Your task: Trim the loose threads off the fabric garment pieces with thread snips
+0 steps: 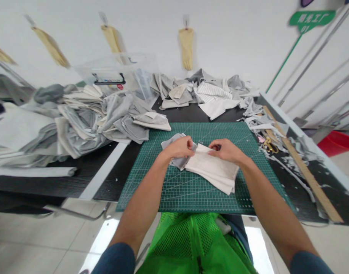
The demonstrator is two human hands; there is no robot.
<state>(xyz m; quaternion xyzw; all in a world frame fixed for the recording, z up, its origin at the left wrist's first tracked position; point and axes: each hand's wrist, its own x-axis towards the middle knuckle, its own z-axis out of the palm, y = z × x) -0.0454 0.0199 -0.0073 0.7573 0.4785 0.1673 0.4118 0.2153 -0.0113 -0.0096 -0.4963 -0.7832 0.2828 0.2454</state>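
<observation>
On the green cutting mat (151,190) lies a folded off-white cloth (211,169), with several layers showing along its near edge. My left hand (180,147) is closed at the cloth's left upper corner, pinching it. Beneath that hand a grey cloth piece (178,163) lies partly covered. My right hand (226,150) pinches the off-white cloth's upper edge between thumb and finger. A small dark object (216,147) shows within its curled fingers; its kind I cannot make out.
A large heap of grey and white cloths (91,118) lies left, before a clear plastic box (117,70). More cloth scraps (211,93) are piled behind the mat. At right are gold-handled scissors (268,145), fabric trimmings and a long wooden ruler (306,171).
</observation>
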